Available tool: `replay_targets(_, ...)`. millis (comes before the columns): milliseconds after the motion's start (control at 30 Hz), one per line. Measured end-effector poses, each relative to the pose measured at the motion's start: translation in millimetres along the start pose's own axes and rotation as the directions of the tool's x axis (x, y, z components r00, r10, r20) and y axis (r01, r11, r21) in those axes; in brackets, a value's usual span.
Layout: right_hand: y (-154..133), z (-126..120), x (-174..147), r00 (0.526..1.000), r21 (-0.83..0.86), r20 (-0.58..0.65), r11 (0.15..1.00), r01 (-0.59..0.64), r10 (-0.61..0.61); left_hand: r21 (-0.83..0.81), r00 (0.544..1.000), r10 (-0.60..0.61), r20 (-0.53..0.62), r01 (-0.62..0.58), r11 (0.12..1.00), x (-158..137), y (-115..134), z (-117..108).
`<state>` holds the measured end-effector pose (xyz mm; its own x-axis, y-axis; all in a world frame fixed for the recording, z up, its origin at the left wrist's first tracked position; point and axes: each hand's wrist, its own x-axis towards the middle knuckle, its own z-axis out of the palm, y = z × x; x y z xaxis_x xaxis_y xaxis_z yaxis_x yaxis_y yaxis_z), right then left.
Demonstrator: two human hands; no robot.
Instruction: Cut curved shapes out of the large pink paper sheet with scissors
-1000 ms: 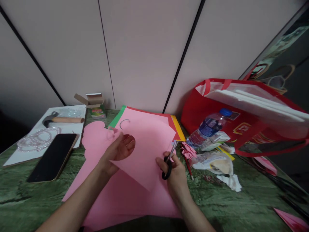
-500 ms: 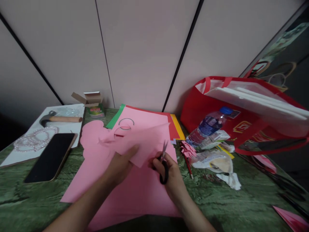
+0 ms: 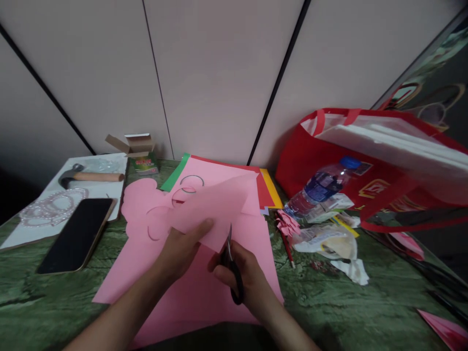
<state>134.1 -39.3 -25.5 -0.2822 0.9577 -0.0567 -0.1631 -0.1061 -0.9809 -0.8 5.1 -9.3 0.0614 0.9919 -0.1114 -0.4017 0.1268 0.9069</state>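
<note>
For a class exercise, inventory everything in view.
held paper: 1, pink, centre
scissors: 1, black, centre
sheets: several, pink, green, red, yellow, centre
phone: 1, black, left
board: 1, white, left
hammer: 1, brown-handled, left
beads: uncounted, pinkish, left
box: 1, green, left
bottle: 1, clear, right
bag: 1, red, right
slabs: several, white, right
paper pieces: several, pink, right
pencil: 1, red, right
wrappers: several, pale, right
clutter: uncounted, dark, right
table: 1, green, below
wall: 1, grey, behind
left hand: 1, on held paper
right hand: 1, on scissors
</note>
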Motion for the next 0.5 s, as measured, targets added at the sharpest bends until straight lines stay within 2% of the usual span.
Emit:
replay_targets(100,-0.5,-0.4,0.0,1.000,-0.001,-0.014,1.000,0.027,-0.027,0.175,0.999,0.036,-0.018,-0.032,0.984,-1.0,-0.5,-1.4)
replay_targets(233,-1.9,1.5,0.3,0.998,0.001,-0.056,0.999,0.034,-0.034,0.391,0.995,0.094,-0.023,-0.078,0.917,-3.7,-1.4,-2.6)
replay_targets(400,1.3,4.4,-0.3,0.993,0.074,-0.119,0.997,-0.007,0.016,0.452,0.999,0.045,0.028,-0.053,0.891,-6.2,-4.7,-3.7)
replay_targets(500,1.6,3.9,-0.6,0.996,0.109,-0.094,0.994,0.022,-0.012,0.444,0.998,0.019,0.057,-0.043,0.895,-6.4,-5.4,-3.5)
